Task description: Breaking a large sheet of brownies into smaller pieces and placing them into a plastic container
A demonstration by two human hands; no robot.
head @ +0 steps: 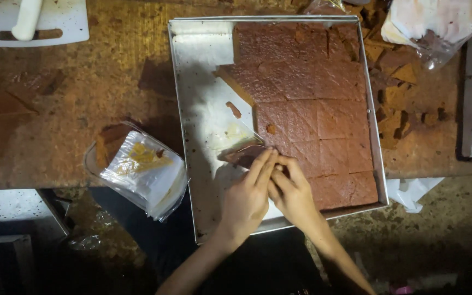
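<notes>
At tray centre: left hand [248, 198] and right hand [290, 192], pressed side by side, fingers together on a clear plastic wrapper [240, 143] holding a brown cake piece [245, 156], half hidden under fingertips. Metal tray [200, 87] with scored brown cake slab [312, 109] toward 3 o'clock. Stack of clear wrappers [143, 170] at 9 o'clock. White cutting board [55, 22] at 11 o'clock, cut off. Cake offcuts [391, 109] at 2 o'clock, dim.
</notes>
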